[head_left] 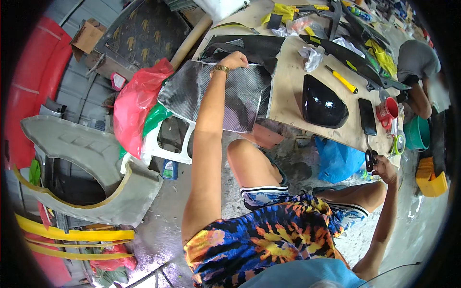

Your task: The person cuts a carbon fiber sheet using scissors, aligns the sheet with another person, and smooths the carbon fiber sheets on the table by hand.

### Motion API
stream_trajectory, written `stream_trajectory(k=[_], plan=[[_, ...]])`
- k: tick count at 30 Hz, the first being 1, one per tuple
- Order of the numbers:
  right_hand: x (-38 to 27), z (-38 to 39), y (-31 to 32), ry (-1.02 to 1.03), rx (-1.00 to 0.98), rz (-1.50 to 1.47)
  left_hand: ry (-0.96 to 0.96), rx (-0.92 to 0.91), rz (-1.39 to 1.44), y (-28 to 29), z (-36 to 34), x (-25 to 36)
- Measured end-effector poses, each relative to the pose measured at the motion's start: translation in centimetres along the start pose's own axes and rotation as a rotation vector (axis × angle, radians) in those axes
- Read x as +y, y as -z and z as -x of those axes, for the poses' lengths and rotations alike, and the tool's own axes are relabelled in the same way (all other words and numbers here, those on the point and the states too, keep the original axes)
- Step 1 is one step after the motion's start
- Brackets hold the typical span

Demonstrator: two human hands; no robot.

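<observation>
A: Largest item?
B: Table (288,103), plywood top. A grey woven sheet (230,93) lies over its near-left edge, overhanging.
A: Left hand (234,60)?
B: Fingers curled down on the sheet's far edge, wristwatch (221,69) just below.
A: Right hand (385,169)?
B: Well apart from the sheet, off the table's right corner, closed around black-handled scissors (371,158).
A: Between them?
B: Glossy black shell (323,103), phone (367,116), red mug (388,110).
</observation>
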State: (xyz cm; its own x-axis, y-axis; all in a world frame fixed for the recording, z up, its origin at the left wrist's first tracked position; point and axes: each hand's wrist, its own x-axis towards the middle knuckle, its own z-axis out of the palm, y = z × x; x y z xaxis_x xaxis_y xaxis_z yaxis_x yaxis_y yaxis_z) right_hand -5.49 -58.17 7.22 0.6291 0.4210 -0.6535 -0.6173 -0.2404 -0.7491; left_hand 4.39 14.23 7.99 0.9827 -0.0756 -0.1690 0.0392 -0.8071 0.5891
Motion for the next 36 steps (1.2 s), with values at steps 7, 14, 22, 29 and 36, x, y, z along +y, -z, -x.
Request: stream_trajectory(k=[7, 14, 22, 29, 36], plan=[[4.7, -1.5, 2.1, 0.128, -0.121, -0.16, 0.017, 0.106, -0.107, -0.7, 0.0, 1.4], [5.0, 1.4, -2.1, 0.068, -0.132, -0.087, 0.038, 0.203, -0.151, -0.9, 0.6, 0.9], [6.6, 9.6, -10.2, 0.027, -0.222, -0.291, -0.023, 0.153, -0.044, 0.0, 1.3, 1.7], [1.7, 1.5, -22.5, 0.204, -0.342, 0.28, -0.009, 0.137, -0.025, 0.1, 2.7, 1.7], [-1.4, -11.3, -34.3, 0.184, -0.57, -0.053, -0.052, 0.17, 0.033, 1.1, 3.4, 1.4]])
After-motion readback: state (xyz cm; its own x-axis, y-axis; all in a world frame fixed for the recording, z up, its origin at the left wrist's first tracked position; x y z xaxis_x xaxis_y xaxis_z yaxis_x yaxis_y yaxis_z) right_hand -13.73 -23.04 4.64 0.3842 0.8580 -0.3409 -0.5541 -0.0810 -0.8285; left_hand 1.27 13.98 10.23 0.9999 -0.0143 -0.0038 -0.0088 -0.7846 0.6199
